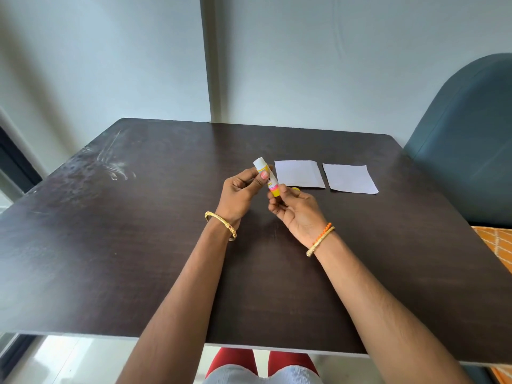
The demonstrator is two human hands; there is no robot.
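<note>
Two hands were raised together above the middle of the dark table (138, 245), and a glue stick (266, 176) was grasped between them, held clear of the tabletop. The stick was tilted, its white end pointed up toward the far left and its yellow end down toward the right. Its upper part was pinched by the thumb and curled fingers of the left hand (239, 194); its yellow lower end was gripped by the curled fingers of the right hand (295, 210). A small yellow piece (296, 189), possibly the cap, was glimpsed just behind the right hand, mostly hidden. Two white papers were laid flat just right of the hands: the left sheet (299, 174) and the right sheet (349, 178), side by side with a narrow gap between them. A blue chair (465, 139) was seen at the far right.
</note>
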